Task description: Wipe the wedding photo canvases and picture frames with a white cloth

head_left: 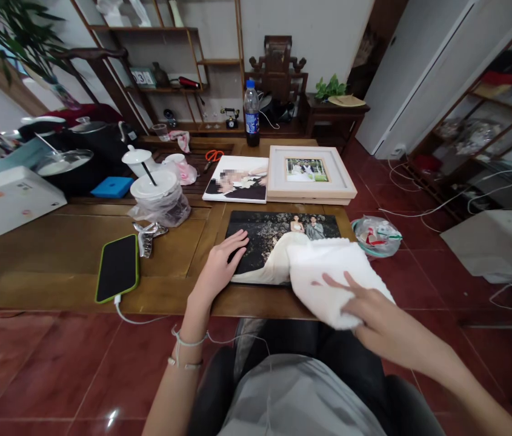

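Note:
A dark wedding photo panel (256, 245) lies flat near the table's front edge; it shows a couple and a long pale dress train. My left hand (223, 260) rests on its left side, fingers stretched out and holding nothing. Over the panel's lower right part lies a folded white towel (328, 272), hiding that corner and hanging past the table edge. My right hand (365, 309) grips the towel from above at its near side, slightly blurred.
Behind the panel are a white framed photo (344, 172) and another photo print (237, 192). A cola bottle (252, 115), orange scissors (214, 156), a bagged cup (160, 197) and a charging phone (118, 266) stand or lie around. A lined bin (377, 236) is at the right.

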`<control>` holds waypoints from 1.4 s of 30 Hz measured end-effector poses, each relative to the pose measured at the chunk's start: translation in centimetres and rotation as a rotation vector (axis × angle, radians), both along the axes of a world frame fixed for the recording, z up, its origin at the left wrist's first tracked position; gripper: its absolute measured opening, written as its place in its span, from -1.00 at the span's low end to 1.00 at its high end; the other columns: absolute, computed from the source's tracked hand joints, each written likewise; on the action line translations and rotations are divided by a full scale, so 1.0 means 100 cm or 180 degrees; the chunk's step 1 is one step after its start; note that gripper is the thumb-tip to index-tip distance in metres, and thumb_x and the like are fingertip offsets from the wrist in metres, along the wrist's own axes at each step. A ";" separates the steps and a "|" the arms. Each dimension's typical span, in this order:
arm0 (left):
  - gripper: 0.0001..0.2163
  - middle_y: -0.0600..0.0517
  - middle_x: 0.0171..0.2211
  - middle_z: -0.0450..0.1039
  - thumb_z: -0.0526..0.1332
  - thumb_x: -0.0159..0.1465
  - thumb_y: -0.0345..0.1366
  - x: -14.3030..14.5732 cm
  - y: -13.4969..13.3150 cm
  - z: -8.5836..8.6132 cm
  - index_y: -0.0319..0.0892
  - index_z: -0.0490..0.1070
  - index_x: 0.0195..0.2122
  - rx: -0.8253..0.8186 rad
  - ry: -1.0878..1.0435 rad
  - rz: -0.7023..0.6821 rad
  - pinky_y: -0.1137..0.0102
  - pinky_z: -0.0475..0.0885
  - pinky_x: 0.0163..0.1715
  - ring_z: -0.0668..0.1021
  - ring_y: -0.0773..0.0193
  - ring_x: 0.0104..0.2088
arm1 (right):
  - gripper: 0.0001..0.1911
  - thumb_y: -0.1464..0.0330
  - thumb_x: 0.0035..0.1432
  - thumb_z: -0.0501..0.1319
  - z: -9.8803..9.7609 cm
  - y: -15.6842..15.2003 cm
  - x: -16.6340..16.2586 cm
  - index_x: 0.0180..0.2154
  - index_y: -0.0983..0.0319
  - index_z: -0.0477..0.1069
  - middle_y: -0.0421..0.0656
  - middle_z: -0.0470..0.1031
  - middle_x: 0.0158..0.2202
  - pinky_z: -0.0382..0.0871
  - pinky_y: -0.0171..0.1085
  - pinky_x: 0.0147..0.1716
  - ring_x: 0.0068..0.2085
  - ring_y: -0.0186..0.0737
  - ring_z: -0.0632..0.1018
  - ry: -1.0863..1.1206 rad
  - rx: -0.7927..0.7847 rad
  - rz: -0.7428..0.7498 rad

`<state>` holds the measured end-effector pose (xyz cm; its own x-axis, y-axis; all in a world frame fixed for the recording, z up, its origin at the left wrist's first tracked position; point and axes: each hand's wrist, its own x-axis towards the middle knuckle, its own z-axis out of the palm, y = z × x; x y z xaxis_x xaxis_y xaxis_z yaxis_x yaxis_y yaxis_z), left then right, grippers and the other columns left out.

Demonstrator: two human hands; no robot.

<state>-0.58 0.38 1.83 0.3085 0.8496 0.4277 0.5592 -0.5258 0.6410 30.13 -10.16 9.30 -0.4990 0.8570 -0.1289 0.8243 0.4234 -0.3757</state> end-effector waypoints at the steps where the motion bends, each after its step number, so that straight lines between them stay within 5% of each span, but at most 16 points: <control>1: -0.76 -0.10 0.05 0.42 0.06 0.31 -0.32 0.000 0.000 0.000 -0.18 0.47 -0.10 0.0001 0.0009 -0.0008 0.11 0.29 0.15 0.39 0.15 0.13 | -0.55 0.62 -0.22 0.01 0.004 -0.009 -0.001 -0.35 0.10 0.47 -0.29 0.20 0.21 0.22 0.00 0.13 0.26 -0.02 0.14 0.0010 -0.0061 0.0135; 7: -0.76 -0.11 0.06 0.41 0.06 0.31 -0.32 -0.001 0.000 0.001 -0.20 0.46 -0.09 -0.0014 0.0028 -0.0041 0.13 0.28 0.15 0.38 0.15 0.14 | -0.51 0.62 -0.23 0.00 0.007 0.000 -0.007 -0.29 0.13 0.49 -0.23 0.29 0.17 0.23 -0.05 0.13 0.24 -0.04 0.18 0.0005 -0.0115 0.0221; 12: -0.76 -0.11 0.06 0.42 0.06 0.31 -0.32 -0.002 0.000 0.001 -0.20 0.46 -0.09 -0.0010 0.0022 -0.0049 0.13 0.29 0.15 0.38 0.15 0.14 | -0.54 0.56 -0.09 0.01 -0.004 0.067 -0.019 -0.17 0.20 0.49 -0.11 0.51 -0.04 0.23 -0.02 0.08 0.15 0.02 0.34 -0.0028 0.0180 -0.0086; 19: -0.76 -0.10 0.05 0.43 0.06 0.31 -0.33 -0.002 0.000 -0.001 -0.19 0.47 -0.10 0.0030 0.0032 -0.0046 0.12 0.29 0.14 0.39 0.14 0.13 | -0.57 0.56 -0.02 -0.01 -0.012 0.149 -0.033 -0.15 0.27 0.48 -0.09 0.53 -0.08 0.14 -0.10 0.12 -0.03 -0.05 0.48 0.0236 0.0647 -0.0107; 23: -0.77 -0.10 0.05 0.42 0.07 0.31 -0.34 -0.001 0.001 -0.002 -0.20 0.46 -0.10 0.0040 0.0016 -0.0029 0.13 0.29 0.15 0.38 0.14 0.14 | -0.53 0.61 -0.10 -0.01 -0.017 0.136 -0.040 -0.16 0.33 0.48 -0.03 0.53 -0.08 -0.04 0.02 0.20 0.08 0.01 0.41 0.0201 0.0691 0.0071; 27: -0.77 -0.10 0.04 0.43 0.07 0.30 -0.34 -0.001 0.001 -0.003 -0.19 0.47 -0.11 0.0046 -0.0039 -0.0014 0.13 0.30 0.14 0.39 0.13 0.13 | -0.47 0.64 -0.17 -0.01 -0.019 0.081 -0.050 -0.12 0.36 0.46 0.09 0.35 0.12 -0.12 0.13 0.22 0.26 0.03 0.13 0.0135 0.0597 0.0374; 33: -0.77 -0.11 0.04 0.43 0.07 0.30 -0.35 -0.001 0.001 -0.003 -0.20 0.46 -0.10 0.0074 -0.0018 -0.0039 0.11 0.30 0.14 0.40 0.13 0.13 | -0.52 0.63 -0.22 0.00 -0.011 0.010 -0.059 -0.26 0.25 0.51 -0.11 0.13 0.26 -0.27 0.14 0.26 0.31 -0.04 -0.01 0.0178 0.0164 0.1109; 37: -0.77 -0.12 0.04 0.43 0.08 0.30 -0.35 -0.001 0.001 -0.002 -0.22 0.47 -0.10 0.0062 -0.0002 -0.0034 0.13 0.29 0.14 0.39 0.14 0.13 | -0.50 0.62 -0.22 0.01 -0.010 0.017 -0.056 -0.22 0.26 0.50 -0.04 0.18 0.24 -0.20 0.06 0.27 0.28 -0.10 0.09 0.0304 0.0221 0.1052; 42: -0.77 -0.12 0.05 0.42 0.08 0.30 -0.35 -0.002 0.001 -0.003 -0.22 0.46 -0.09 0.0024 -0.0010 -0.0021 0.14 0.28 0.15 0.39 0.15 0.13 | -0.52 0.61 -0.18 0.00 -0.016 0.076 -0.058 -0.21 0.28 0.49 0.01 0.41 0.07 -0.11 0.05 0.24 0.23 -0.08 0.21 0.0272 0.0465 0.0602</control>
